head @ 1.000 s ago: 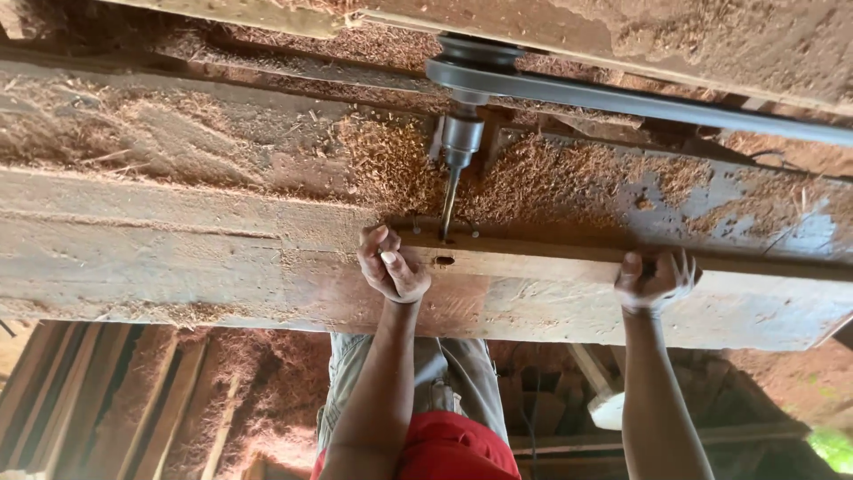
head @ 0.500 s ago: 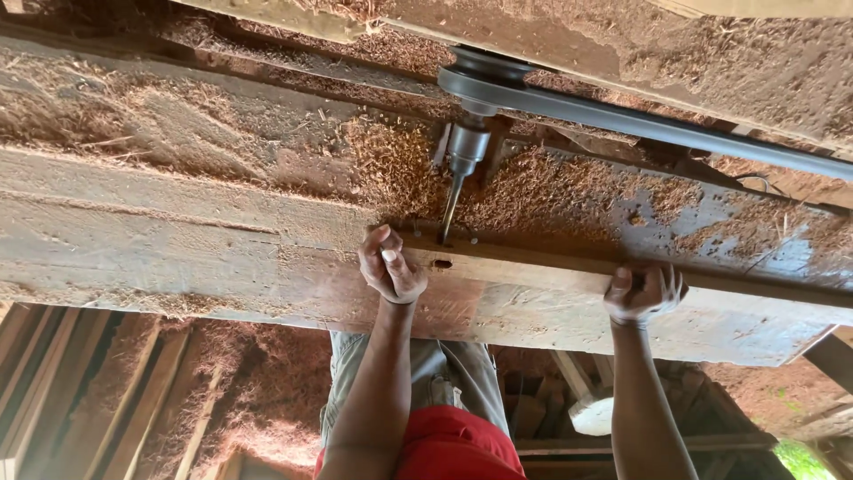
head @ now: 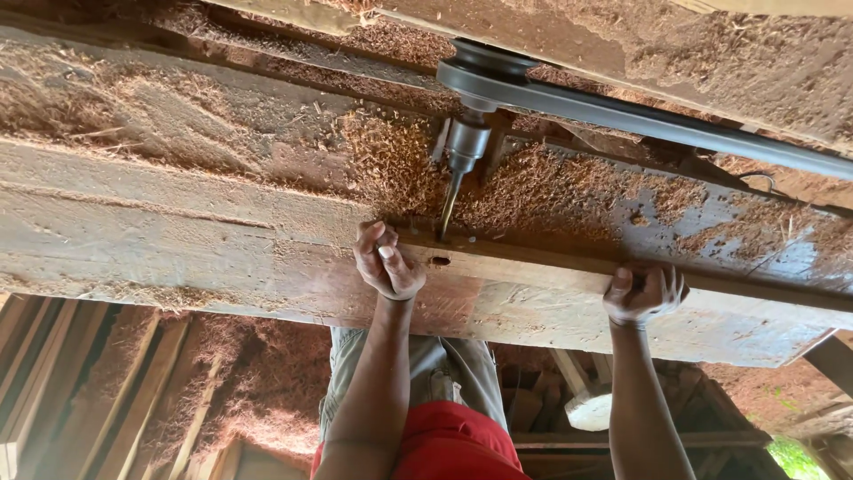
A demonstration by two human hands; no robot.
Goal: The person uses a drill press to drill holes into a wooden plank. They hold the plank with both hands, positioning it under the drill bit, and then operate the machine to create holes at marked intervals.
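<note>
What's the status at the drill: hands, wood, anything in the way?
Left hand and right hand grip wooden strip. Drill bit meets strip. Sawdust behind.

The tip of the drill bit (head: 447, 216) is disappearing behind the edge of the wooden strip (head: 542, 264), so where it is ending is not showing. The left hand (head: 386, 262) is covering that strip's near end, and the right hand (head: 643, 293) is wrapping over it, hiding part of its top. The belt (head: 675, 124) is running out past the right edge. Sawdust (head: 391, 160) is burying much of the bench (head: 178, 222). Both forearms are being cut off at the bottom edge
</note>
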